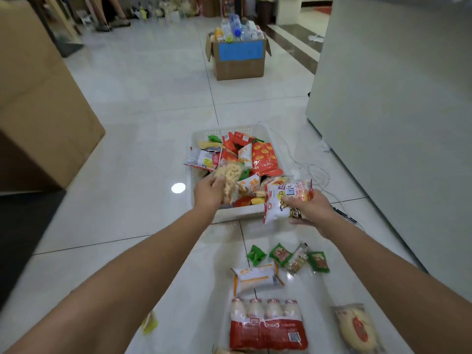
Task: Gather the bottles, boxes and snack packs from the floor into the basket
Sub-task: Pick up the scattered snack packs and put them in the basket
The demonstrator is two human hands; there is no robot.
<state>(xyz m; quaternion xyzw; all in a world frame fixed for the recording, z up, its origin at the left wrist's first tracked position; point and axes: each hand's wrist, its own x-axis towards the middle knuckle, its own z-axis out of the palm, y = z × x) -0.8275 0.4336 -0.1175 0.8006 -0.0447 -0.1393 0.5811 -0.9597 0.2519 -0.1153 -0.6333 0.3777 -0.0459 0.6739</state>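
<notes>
A white plastic basket [198, 135] stands on the tiled floor ahead, heaped with red, orange and white snack packs. My left hand [208, 192] holds a clear pack of pale crackers [231, 176] over the basket's near left side. My right hand [310, 209] grips a white snack bag with red print [279, 200] at the basket's near right corner. On the floor in front of me lie several small green packets [281, 254], a white and orange pack [256, 277], a red multipack of small bottles [267, 325] and a clear pack [357, 327].
A large cardboard box [38, 98] stands at the left. A grey cabinet [396, 111] rises on the right, with white cables [316, 172] on the floor beside the basket. Farther off is a carton full of bottles [238, 53]. A yellow packet [149, 325] lies under my left arm.
</notes>
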